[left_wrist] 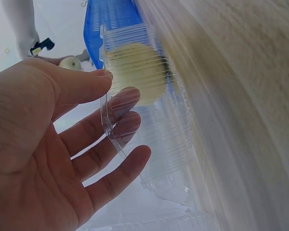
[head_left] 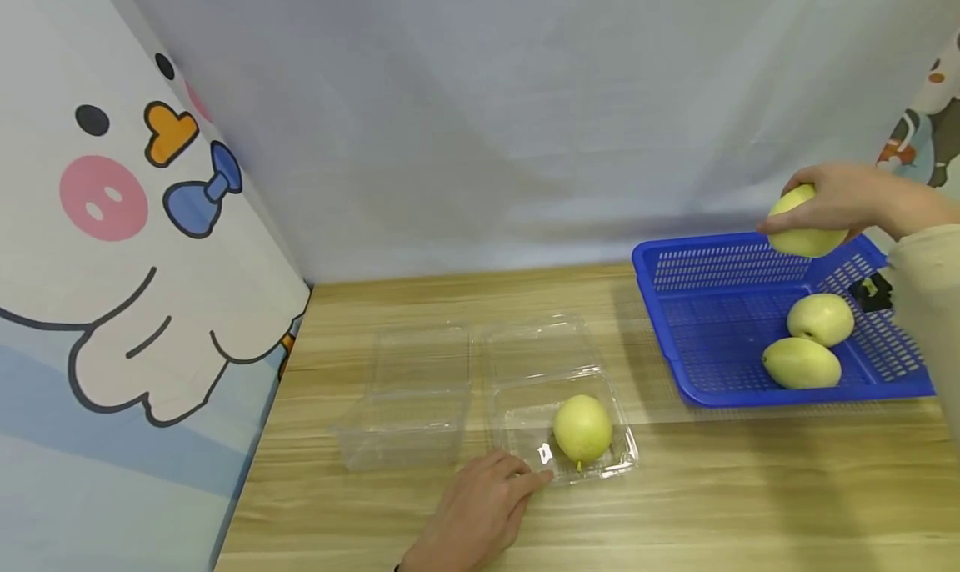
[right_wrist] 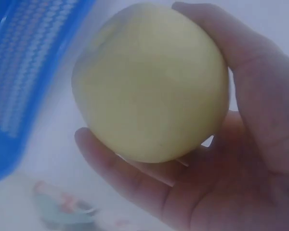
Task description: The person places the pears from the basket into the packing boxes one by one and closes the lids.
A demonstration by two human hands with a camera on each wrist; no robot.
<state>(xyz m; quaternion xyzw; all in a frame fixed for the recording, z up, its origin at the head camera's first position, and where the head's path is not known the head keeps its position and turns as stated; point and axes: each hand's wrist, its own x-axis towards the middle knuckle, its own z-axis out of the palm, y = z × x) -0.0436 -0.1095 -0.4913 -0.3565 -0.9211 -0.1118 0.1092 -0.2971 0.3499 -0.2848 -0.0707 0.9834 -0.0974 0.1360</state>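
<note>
My right hand (head_left: 851, 198) holds a pale yellow-green pear (head_left: 806, 240) above the back right part of the blue basket (head_left: 678, 372). The right wrist view shows that pear (right_wrist: 151, 86) close up, with thumb and fingers curled round its sides. Below it, two more pears (head_left: 820, 320) lie in the basket. At the near left corner of a clear plastic clamshell box (head_left: 517, 418), my left hand (head_left: 480, 505) pinches the rim between thumb and fingers. Another pear (head_left: 583, 429) sits in the right part of this box, its stem pointing toward me.
A second clear clamshell box (head_left: 405, 439) stands with its lid up, just left of the first. Wood-patterned table (head_left: 720, 505) runs beneath everything. Behind hangs a pale cloth (head_left: 480, 138), and a cartoon-printed cloth (head_left: 97, 305) covers the left side.
</note>
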